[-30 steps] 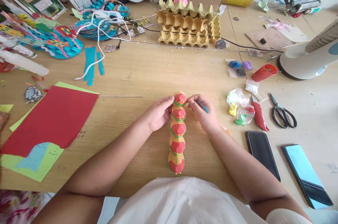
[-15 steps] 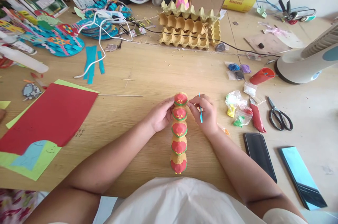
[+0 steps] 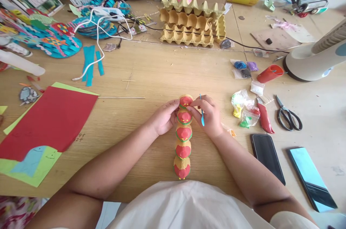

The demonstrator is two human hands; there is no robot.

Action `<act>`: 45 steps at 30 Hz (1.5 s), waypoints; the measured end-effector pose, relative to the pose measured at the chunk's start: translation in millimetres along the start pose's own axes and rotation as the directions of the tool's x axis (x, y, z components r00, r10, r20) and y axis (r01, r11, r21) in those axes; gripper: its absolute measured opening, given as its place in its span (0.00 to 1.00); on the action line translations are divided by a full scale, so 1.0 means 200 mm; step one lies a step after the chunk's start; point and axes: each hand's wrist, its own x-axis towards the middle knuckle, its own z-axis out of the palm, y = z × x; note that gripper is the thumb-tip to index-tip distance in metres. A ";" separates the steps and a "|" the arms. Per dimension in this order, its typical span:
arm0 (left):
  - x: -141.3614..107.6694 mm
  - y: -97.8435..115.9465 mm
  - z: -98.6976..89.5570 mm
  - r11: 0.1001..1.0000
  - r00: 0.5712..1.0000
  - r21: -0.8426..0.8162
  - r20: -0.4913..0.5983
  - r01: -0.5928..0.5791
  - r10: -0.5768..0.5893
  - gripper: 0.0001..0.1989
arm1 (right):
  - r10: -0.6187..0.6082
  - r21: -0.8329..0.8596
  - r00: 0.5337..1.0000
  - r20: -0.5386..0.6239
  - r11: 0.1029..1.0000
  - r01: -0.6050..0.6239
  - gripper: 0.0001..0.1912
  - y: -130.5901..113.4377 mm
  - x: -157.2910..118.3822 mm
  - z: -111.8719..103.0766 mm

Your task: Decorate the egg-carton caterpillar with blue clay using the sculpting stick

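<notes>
While the strip of five red-faced carton cups [image 3: 183,134] runs straight out from the person's white shirt [image 3: 186,205], over the near middle of the wooden table [image 3: 151,67], the left hand [image 3: 167,116] grasps its far end by the side. From where I stand, the right hand [image 3: 210,115] has a slim blue tool [image 3: 202,115] tucked among its fingers, thumb and forefinger pinched close by the farthest two cups; whether they grip anything small, I can't tell. Off to the right lie clay bags [image 3: 246,108], a red cutter [image 3: 265,118] and scissors [image 3: 282,108].
</notes>
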 end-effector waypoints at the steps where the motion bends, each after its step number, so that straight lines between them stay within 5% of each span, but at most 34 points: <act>1: 0.00 0.00 0.00 1.000 1.000 0.000 0.003 0.000 0.000 0.22 | 0.003 0.008 1.000 0.001 1.000 -0.003 0.06 0.00 0.00 0.00; 16: -0.01 0.01 -0.01 0.999 0.999 0.030 0.025 0.023 -0.023 0.18 | 0.109 0.178 0.994 0.030 0.978 -0.113 0.10 -0.01 0.03 -0.01; 45: 0.00 0.02 -0.01 0.999 0.998 0.014 0.049 0.035 -0.036 0.16 | 0.131 0.157 0.989 0.075 0.977 -0.141 0.12 -0.01 0.04 -0.03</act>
